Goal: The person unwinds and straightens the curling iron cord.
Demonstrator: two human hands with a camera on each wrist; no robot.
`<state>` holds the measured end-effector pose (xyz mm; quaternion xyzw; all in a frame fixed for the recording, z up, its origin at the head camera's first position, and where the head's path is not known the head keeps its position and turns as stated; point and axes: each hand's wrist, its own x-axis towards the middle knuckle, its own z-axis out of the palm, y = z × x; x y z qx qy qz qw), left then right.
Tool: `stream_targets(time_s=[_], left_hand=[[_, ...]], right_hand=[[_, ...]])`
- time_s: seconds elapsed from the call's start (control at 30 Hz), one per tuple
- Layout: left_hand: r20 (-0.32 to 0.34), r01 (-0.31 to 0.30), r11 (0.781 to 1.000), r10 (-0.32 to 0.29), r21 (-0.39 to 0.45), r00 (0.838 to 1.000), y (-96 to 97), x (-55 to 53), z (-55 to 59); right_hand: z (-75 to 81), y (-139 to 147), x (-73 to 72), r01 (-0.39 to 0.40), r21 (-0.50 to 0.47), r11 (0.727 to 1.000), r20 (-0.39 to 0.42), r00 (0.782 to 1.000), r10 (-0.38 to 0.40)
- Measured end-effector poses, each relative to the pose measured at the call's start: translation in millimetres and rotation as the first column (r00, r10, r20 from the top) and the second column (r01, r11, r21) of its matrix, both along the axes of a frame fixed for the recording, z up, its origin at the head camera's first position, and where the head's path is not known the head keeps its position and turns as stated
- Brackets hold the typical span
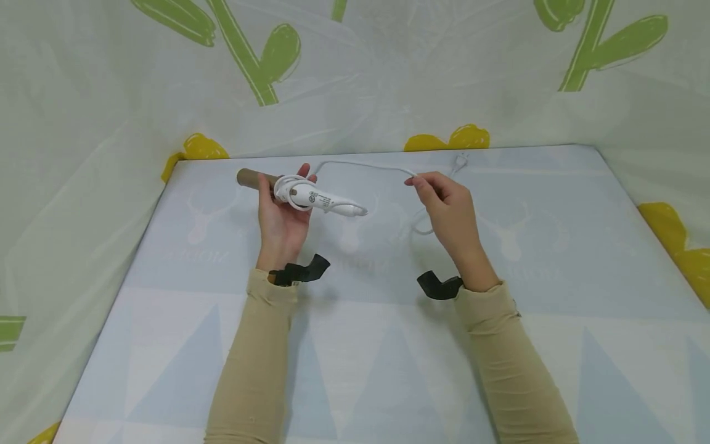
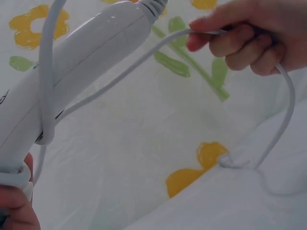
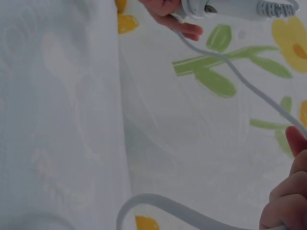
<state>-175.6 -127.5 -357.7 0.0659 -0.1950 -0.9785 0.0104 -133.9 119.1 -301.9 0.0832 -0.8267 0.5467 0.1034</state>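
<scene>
My left hand [image 1: 283, 225], palm up, holds a curling iron [image 1: 324, 200] with a white handle and a brown barrel [image 1: 252, 179]. Its barrel points left and the cord end of the handle points right. Several loops of white cord are wound around the handle, close to the left fingers. Off to the right, my right hand [image 1: 452, 209] pinches the cord [image 1: 366, 164] between thumb and fingers. Between the hands the cord runs raised and slightly bowed. In the left wrist view, one loop crosses the white handle [image 2: 96, 62] diagonally.
Beyond the right hand, the cord's plug [image 1: 461, 161] lies near the back edge of the table [image 1: 377, 345], with a curve of cord [image 1: 423, 231] beside it. A pale curtain [image 1: 355, 74] with green and yellow flower prints hangs behind and around the table.
</scene>
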Motion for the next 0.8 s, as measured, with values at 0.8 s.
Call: stream_targets(time_s=[0.8], left_hand=[[0.005,0.205,0.835,-0.235,-0.510,0.972,13.1,3.6,-4.3]], right_hand=[[-7.4,36.9,-17.8,0.180,-0.200,0.963,-0.010,0.982,-0.186]])
